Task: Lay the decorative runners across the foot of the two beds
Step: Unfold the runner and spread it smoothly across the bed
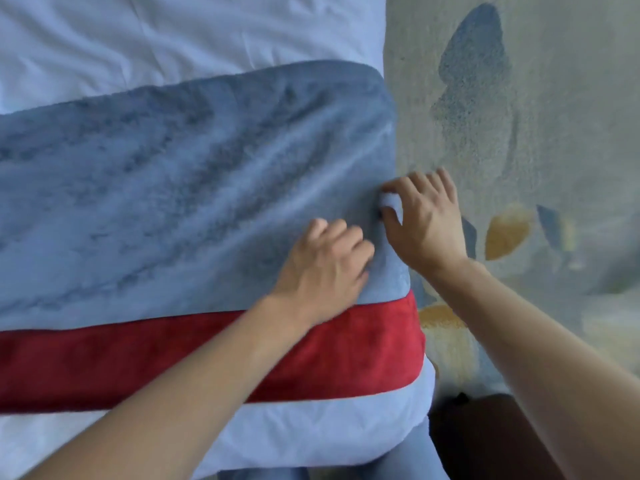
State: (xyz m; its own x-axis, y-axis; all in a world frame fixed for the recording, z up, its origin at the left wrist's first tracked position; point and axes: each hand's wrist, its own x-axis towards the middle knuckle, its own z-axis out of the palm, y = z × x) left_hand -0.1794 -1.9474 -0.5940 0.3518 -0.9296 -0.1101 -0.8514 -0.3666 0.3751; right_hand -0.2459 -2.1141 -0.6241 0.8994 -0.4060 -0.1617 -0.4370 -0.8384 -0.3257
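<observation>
Both hands are down at the right-hand edge of the bed (194, 36), working the end of the blue runner (156, 188). The left hand (325, 268) sits on top of the runner with fingers curled into the plush, bunching it, just inside the bed's edge. The right hand (422, 220) is right beside it, a touch further out, and its thumb and fingers pinch a small fold of the blue cloth where it turns over the side. So both grips are closed on the same runner, almost knuckle to knuckle. The runner's long axis runs across the bed, stretching away to the left from the hands, with diagonal ripples fanning out from where they hold it. A red band (194, 355) runs parallel along its near side, white bedding showing beyond it on both sides; whether the red is a second runner or a border I cannot tell. To the right lies the patterned carpet (540, 140). By my read, the cloth is across the bed already and this end wants pulling outward, toward the carpet, to draw those ripples flat, and the right hand is the one placed to lead that pull
</observation>
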